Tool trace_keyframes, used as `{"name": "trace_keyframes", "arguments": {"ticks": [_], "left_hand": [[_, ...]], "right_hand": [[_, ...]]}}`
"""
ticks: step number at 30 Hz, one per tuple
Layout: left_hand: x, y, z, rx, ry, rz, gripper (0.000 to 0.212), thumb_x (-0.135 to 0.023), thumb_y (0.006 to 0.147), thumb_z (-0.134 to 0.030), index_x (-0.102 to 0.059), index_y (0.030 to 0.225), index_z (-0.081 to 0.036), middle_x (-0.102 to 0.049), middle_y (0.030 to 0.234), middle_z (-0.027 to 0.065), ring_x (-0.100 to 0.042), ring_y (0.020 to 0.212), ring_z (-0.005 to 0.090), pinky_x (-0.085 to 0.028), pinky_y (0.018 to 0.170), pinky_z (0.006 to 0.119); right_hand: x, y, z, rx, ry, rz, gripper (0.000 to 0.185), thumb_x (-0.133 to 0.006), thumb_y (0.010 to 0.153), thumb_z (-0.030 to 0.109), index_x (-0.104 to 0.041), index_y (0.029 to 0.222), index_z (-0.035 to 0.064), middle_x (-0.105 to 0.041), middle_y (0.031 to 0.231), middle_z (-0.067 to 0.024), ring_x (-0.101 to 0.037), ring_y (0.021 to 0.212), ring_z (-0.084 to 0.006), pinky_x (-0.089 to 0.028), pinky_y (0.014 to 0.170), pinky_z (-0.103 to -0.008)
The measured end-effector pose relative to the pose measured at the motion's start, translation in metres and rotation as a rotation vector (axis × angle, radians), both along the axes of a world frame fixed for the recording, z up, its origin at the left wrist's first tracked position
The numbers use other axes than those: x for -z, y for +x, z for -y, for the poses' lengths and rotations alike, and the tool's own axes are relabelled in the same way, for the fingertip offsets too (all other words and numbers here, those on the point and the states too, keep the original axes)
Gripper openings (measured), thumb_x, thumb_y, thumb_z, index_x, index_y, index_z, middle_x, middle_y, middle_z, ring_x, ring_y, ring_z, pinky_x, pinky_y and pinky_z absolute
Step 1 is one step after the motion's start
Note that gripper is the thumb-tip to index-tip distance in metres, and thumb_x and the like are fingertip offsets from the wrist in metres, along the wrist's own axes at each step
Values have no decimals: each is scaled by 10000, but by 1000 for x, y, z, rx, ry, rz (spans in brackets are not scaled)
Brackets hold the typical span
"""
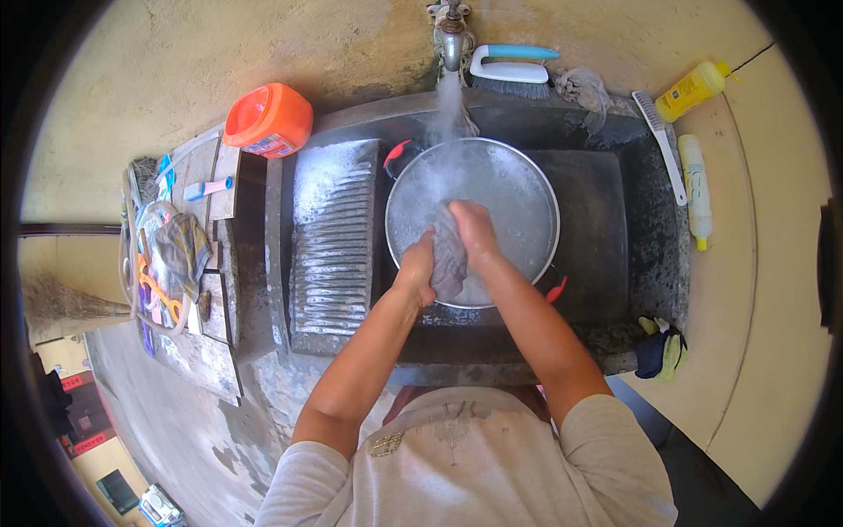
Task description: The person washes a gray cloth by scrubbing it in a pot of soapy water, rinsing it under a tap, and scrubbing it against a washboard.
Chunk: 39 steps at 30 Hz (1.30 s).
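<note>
A wet grey cloth [449, 253] is held between my two hands over a round metal basin [558, 227] of cloudy, sudsy water. My left hand [417, 265] grips the cloth's left side, with the thumb up. My right hand [473, 227] closes on its upper right side; some of its fingers are hidden. Water runs from the metal tap [452, 49] into the far part of the basin. The basin has red handle grips and stands in a dark stone sink [593, 197], right of the ridged washboard [332, 257], which bears white foam.
An orange plastic tub [280, 122] stands at the sink's back left corner. Along the back rim lie a scrub brush [510, 71] and a rag [585, 92]. A long-handled brush [662, 148] and plastic bottles [696, 191] are at right. Boards at left hold a checked cloth [182, 249].
</note>
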<state>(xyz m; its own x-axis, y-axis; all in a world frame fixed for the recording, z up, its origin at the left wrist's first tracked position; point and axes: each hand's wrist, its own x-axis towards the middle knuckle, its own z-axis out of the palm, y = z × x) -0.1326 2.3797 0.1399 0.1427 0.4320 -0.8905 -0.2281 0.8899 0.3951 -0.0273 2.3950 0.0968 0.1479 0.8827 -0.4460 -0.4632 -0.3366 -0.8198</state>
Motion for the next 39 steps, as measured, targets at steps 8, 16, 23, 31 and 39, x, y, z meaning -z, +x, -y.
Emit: {"name": "trace_keyframes", "arguments": {"ticks": [8,16,23,31,39], "left_hand": [[70,-71,11,429,705,-603,565,-639,772,-202,-387,1236,0,-476,1201,150,-460,1118,272,-378,924,364],[12,-27,-7,690,847,-236,422,-685,723,-114,-500,1097,-50,-569,979,52,-534,914,170,-427,806,306],[-41,-47,-32,915,1239,-627,228,-655,686,-73,-587,900,-40,-574,742,86,-554,646,175,-455,597,285],[-72,-72,-65,468,1390,-701,106,-614,743,-21,-564,837,-22,-557,720,38,-529,648,120,-446,625,244],[50,-36,-13,928,1163,-692,322,-618,737,-146,-558,1044,-70,-565,985,190,-532,981,321,-444,817,392]], "right_hand": [[-26,54,12,-235,-94,94,316,-623,742,172,-566,985,-21,-591,924,-93,-559,834,-142,-441,694,-263],[-66,49,8,-670,203,346,290,-602,685,2,-563,971,-26,-579,919,-62,-542,856,-143,-433,762,-261],[-134,105,-5,-463,512,651,306,-510,600,-82,-607,881,-7,-609,884,-59,-555,867,-126,-425,792,-256],[-142,136,-13,-365,520,765,288,-499,605,-60,-617,860,4,-627,854,-58,-571,849,-128,-426,774,-259],[120,84,23,-260,-151,1156,379,-549,707,102,-553,1079,31,-589,1024,-186,-567,962,-297,-439,836,-354]]}}
